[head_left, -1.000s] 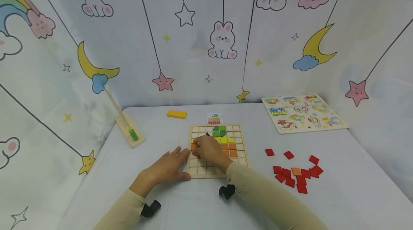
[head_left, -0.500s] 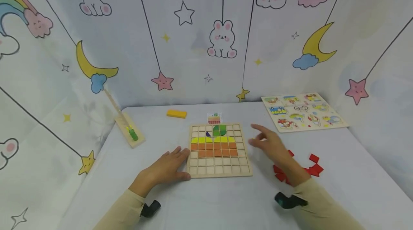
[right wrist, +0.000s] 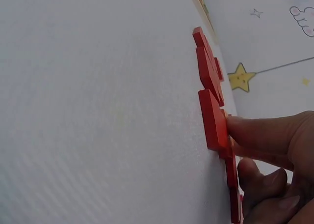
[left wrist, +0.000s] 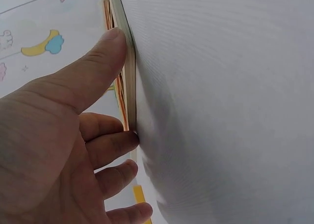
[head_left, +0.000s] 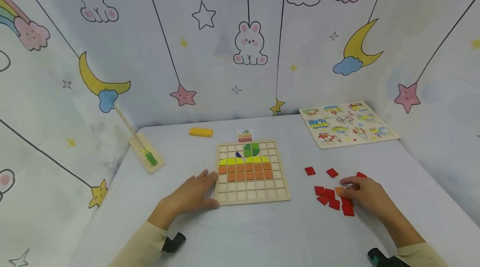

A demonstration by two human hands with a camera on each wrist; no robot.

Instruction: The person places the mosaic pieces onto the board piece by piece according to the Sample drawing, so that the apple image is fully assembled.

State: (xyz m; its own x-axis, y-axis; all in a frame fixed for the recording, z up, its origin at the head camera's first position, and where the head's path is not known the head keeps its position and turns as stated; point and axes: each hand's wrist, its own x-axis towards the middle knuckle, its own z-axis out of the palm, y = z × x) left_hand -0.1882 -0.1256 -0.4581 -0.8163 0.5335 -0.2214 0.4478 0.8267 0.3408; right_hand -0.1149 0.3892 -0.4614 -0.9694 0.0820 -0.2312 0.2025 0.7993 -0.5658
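A wooden grid board [head_left: 252, 196] lies mid-table, with green, yellow and orange pieces and one dark blue piece set in its cells. My left hand [head_left: 192, 194] rests at the board's left edge, fingers spread; in the left wrist view its thumb [left wrist: 105, 57] and fingertips touch the rim. Among the loose red tiles [head_left: 348, 210] on the right is one orange square tile [head_left: 339, 191]. My right hand [head_left: 369, 196] has thumb and index finger around this orange tile, and its palm covers some red tiles. In the right wrist view the thumb [right wrist: 260, 133] meets the orange edge.
A small picture card [head_left: 245, 135] lies behind the board, with a yellow block [head_left: 201, 132] to its left. A wooden stand with a green caterpillar [head_left: 151, 158] is at the left. The picture puzzle board [head_left: 348, 127] lies at the back right.
My right hand has left the grid board, where an orange piece now fills the left cell, and moved right to the loose tiles. The left hand stays at the board's edge.
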